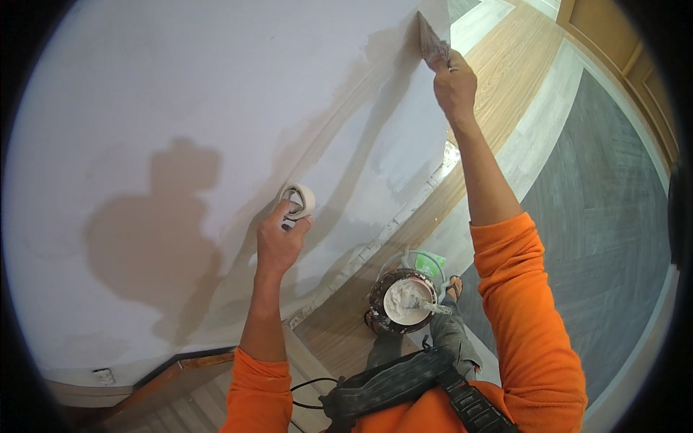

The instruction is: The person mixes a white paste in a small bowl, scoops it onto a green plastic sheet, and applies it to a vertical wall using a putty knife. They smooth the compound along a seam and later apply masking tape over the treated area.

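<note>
My left hand (pixel 280 242) grips a roll of whitish tape (pixel 307 200) close to the wall (pixel 238 72). From the roll, a pale strip (pixel 339 133) runs diagonally up the wall toward the right. My right hand (pixel 456 85) is closed around a putty knife (pixel 433 46) smeared with filler, its blade against the wall near the corner edge. Below, a dark bucket (pixel 375 306) stands by my feet; inside it, a white tub of putty (pixel 404 302) has a coated tool (pixel 433 308) lying in it.
A rough, chipped edge (pixel 393 227) runs along the wall's foot. Wood-look and grey flooring (pixel 599 173) spreads to the right, with a wooden door or cabinet (pixel 613 43) at the far right. Steps (pixel 188 404) and a wooden-edged ledge (pixel 206 359) are at the lower left, near a socket (pixel 103 376).
</note>
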Tool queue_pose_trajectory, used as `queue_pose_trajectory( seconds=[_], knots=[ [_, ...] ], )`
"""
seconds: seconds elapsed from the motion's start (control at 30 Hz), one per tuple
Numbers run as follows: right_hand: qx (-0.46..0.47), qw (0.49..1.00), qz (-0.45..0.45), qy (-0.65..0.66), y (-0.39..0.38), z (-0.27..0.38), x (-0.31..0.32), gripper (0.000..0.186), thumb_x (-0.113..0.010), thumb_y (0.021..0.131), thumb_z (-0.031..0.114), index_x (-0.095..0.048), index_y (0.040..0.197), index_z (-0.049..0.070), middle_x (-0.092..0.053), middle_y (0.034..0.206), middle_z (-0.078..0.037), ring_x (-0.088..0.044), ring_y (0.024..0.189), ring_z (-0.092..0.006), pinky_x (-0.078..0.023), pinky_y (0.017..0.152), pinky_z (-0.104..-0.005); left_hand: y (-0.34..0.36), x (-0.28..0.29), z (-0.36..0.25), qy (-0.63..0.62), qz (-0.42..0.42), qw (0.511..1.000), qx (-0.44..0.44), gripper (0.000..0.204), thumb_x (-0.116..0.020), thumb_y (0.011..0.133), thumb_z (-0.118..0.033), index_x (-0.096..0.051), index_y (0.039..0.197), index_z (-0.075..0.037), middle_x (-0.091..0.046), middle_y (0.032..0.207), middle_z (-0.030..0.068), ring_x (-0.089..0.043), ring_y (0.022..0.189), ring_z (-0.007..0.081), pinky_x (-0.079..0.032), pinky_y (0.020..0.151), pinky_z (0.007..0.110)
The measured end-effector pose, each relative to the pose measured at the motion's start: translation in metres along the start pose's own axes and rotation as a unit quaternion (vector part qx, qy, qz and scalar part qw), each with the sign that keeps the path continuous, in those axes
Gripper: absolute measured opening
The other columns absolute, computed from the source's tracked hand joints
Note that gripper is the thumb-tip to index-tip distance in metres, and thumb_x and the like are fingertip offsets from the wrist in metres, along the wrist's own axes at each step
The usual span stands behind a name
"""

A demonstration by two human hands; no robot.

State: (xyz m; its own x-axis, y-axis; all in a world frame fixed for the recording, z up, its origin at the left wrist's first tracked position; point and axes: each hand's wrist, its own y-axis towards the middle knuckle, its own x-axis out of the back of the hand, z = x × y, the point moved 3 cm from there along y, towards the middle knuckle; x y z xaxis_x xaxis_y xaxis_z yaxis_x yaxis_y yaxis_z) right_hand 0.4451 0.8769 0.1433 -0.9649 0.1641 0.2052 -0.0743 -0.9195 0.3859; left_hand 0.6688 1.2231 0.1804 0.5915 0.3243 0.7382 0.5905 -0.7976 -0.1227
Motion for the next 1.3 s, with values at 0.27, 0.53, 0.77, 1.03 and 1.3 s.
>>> queue_pose_trajectory(
  seconds=[0.27, 0.53, 0.77, 1.03, 1.3],
  knots=[
    [0.041, 0.999, -0.028, -0.019, -0.012, -0.011, -0.015, 0.031, -0.061, 0.1, 0.031, -0.073, 0.114, 0.007, -0.074, 0.109, -0.019, -0.069, 0.102, -0.0402, -0.053, 0.088, -0.045, -0.059, -0.026, -0.023, 0.187, 0.006, 0.963, -0.192, 0.038, -0.078, 0.08, -0.027, -0.067, 0.108, -0.004, -0.07, 0.091, 0.0179, -0.072, 0.082, 0.0355, -0.056, 0.07, 0.046],
    [0.02, 1.0, -0.016, -0.011, -0.012, -0.012, -0.015, 0.04, -0.061, 0.099, 0.036, -0.072, 0.121, 0.005, -0.076, 0.106, -0.02, -0.071, 0.104, -0.036, -0.052, 0.092, -0.0413, -0.062, -0.039, -0.01, 0.128, 0.001, 0.979, -0.158, 0.043, -0.083, 0.083, -0.038, -0.069, 0.105, -0.003, -0.069, 0.093, 0.0152, -0.069, 0.072, 0.0301, -0.054, 0.062, 0.041],
    [0.051, 0.999, 0.0, -0.008, 0.011, -0.053, -0.014, 0.048, -0.062, 0.1, 0.044, -0.072, 0.13, 0.008, -0.077, 0.109, -0.014, -0.069, 0.105, -0.0243, -0.049, 0.095, -0.0367, -0.08, -0.042, 0.006, 0.06, -0.05, 0.971, -0.224, 0.033, -0.086, 0.082, -0.017, -0.071, 0.107, -0.002, -0.068, 0.101, 0.0161, -0.071, 0.082, 0.0261, -0.055, 0.067, 0.036],
    [0.073, 0.996, -0.013, 0.053, 0.008, -0.035, -0.008, 0.045, -0.058, 0.103, 0.042, -0.077, 0.099, 0.001, -0.076, 0.085, -0.01, -0.068, 0.083, -0.0195, -0.052, 0.078, -0.0354, -0.071, -0.018, 0.002, 0.045, -0.068, 0.966, -0.245, 0.035, -0.088, 0.08, -0.025, -0.067, 0.095, -0.001, -0.064, 0.087, 0.0131, -0.062, 0.069, 0.0258, -0.049, 0.057, 0.036],
    [0.02, 1.0, 0.0, 0.017, -0.002, -0.025, -0.02, 0.05, -0.056, 0.102, 0.041, -0.069, 0.132, 0.004, -0.075, 0.117, -0.019, -0.069, 0.113, -0.0298, -0.05, 0.098, -0.0381, -0.053, 0.031, 0.015, 0.11, -0.101, 0.97, -0.191, 0.035, -0.084, 0.086, -0.03, -0.071, 0.098, 0.0, -0.061, 0.08, 0.0111, -0.058, 0.069, 0.0213, -0.048, 0.062, 0.035]
  ],
)
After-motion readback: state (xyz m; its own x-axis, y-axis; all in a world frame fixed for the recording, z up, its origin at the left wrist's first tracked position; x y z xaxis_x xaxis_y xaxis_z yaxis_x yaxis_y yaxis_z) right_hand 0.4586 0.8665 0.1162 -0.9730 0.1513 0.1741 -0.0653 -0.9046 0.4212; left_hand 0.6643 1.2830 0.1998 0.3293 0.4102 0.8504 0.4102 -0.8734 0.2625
